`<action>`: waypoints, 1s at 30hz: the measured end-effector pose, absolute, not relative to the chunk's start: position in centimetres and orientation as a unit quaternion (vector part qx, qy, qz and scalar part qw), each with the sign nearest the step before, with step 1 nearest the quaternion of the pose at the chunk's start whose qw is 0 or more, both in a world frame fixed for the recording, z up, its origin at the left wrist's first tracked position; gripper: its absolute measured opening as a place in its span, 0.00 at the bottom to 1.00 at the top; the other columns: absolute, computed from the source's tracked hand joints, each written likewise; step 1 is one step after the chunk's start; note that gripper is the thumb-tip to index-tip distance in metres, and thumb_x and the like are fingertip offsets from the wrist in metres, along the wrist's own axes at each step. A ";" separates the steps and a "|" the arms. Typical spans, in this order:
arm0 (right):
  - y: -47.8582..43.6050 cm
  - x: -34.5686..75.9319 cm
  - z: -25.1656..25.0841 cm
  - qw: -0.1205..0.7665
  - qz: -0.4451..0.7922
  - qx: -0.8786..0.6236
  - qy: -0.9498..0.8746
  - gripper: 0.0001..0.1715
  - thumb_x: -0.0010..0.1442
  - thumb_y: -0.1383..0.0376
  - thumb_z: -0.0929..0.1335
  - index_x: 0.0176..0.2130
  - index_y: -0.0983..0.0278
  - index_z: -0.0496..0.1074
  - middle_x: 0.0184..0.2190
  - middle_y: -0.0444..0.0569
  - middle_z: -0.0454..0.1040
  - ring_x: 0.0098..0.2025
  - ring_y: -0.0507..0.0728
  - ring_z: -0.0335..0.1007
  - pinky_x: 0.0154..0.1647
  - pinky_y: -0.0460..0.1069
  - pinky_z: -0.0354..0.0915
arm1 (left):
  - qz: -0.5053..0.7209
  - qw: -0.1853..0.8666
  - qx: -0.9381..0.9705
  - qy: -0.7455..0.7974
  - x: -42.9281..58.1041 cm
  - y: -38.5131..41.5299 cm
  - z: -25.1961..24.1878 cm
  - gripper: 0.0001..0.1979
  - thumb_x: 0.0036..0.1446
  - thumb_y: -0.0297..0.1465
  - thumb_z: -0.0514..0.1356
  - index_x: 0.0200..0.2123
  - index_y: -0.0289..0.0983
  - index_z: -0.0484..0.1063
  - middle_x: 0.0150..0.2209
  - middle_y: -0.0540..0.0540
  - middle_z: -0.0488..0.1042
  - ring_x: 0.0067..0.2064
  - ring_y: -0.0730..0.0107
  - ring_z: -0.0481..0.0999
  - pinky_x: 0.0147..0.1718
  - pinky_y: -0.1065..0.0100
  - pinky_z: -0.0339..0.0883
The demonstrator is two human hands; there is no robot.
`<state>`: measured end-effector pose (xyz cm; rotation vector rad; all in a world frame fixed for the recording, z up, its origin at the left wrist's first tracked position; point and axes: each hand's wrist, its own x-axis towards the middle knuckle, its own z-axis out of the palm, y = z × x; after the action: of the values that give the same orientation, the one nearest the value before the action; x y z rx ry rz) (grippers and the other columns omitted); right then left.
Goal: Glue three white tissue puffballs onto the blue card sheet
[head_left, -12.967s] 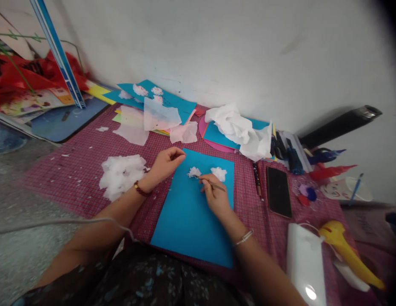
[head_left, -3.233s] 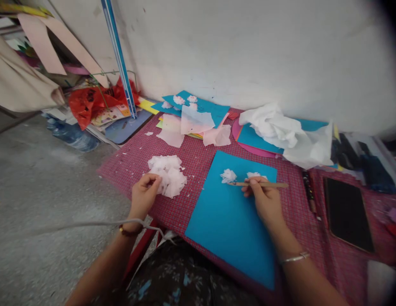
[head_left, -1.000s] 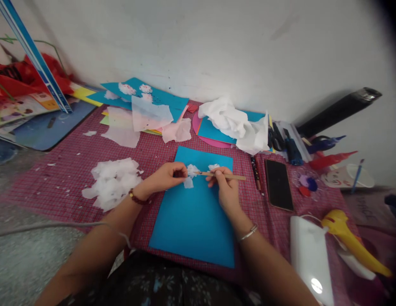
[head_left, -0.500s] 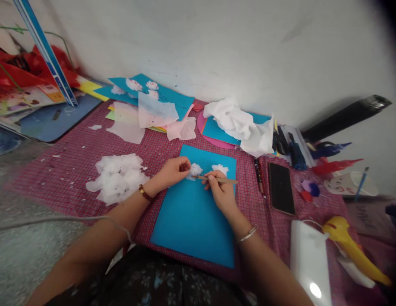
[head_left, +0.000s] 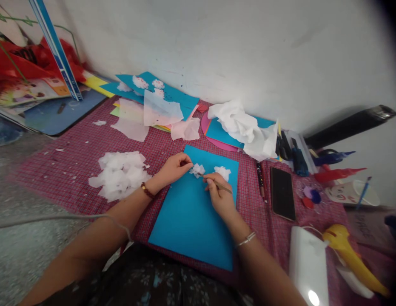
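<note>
A blue sheet of card (head_left: 191,221) lies in front of me with two white crumpled tissue-paper tufts near its top edge. My right hand (head_left: 219,193) pinches a thin wooden stick (head_left: 223,187), whose dark, narrow tip meets the lower edge of the left tuft (head_left: 198,171). The right tuft (head_left: 222,172) sits just beyond my right fingers. My left hand (head_left: 177,168) has thumb and forefinger pressed together at the left tuft's left side; whether they grip anything is too small to tell. Left of that forearm lies a heap of white tissue pieces (head_left: 121,176).
Behind the card are crumpled white tissue (head_left: 236,123), pale tissue sheets (head_left: 162,108) and blue cards with speckled tufts (head_left: 172,100). To the right are a phone (head_left: 282,193), a white power strip (head_left: 309,259), a yellow glue gun (head_left: 351,255) and a paper cup (head_left: 354,193).
The stick has turned, its rear end now pointing lower and its tip closer to the left tuft. That tuft looks more spread out. My left fingertips have shifted slightly; the whole view has moved a little.
</note>
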<state>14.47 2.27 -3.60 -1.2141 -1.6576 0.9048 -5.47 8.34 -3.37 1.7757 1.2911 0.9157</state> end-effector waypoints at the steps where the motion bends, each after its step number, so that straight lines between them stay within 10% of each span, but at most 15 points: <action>1: 2.3 14.5 -3.5 0.441 0.371 -0.490 -0.654 0.12 0.65 0.59 0.63 0.39 0.59 0.74 0.32 0.46 0.74 0.25 0.53 0.68 0.31 0.50 0.66 | 0.361 0.378 0.688 0.505 -5.4 8.3 -3.2 0.06 0.54 0.32 0.57 0.29 0.35 0.71 0.28 0.50 0.71 0.31 0.71 0.69 0.31 0.70 0.62; 14: 3.5 15.3 -4.6 0.542 0.527 -0.478 -0.446 0.17 0.61 0.53 0.66 0.31 0.64 0.71 0.20 0.43 0.73 0.21 0.52 0.69 0.26 0.47 0.66 | 0.556 0.411 0.515 0.507 -11.4 6.6 3.7 0.09 0.57 0.35 0.59 0.29 0.35 0.69 0.27 0.50 0.72 0.25 0.78 0.68 0.26 0.74 0.62; 22: 3.5 15.5 -4.9 0.524 0.504 -0.482 -0.488 0.17 0.62 0.53 0.66 0.32 0.63 0.71 0.22 0.44 0.72 0.22 0.52 0.69 0.26 0.48 0.67 | 0.331 0.296 0.637 0.630 -18.5 1.3 5.1 0.07 0.56 0.33 0.59 0.28 0.35 0.70 0.24 0.52 0.69 0.25 0.76 0.66 0.24 0.74 0.58; 30: 3.3 15.5 -4.7 0.519 0.484 -0.484 -0.512 0.16 0.63 0.54 0.65 0.32 0.63 0.72 0.23 0.44 0.72 0.23 0.53 0.69 0.27 0.49 0.67 | 0.183 0.102 0.816 0.539 -18.1 -1.2 0.7 0.18 0.51 0.18 0.54 0.43 0.39 0.74 0.50 0.41 0.72 0.54 0.57 0.67 0.54 0.51 0.62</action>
<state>15.52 3.26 -4.73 -1.1616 -1.2280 1.1615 -18.15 -1.21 0.65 2.4085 1.5924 0.5401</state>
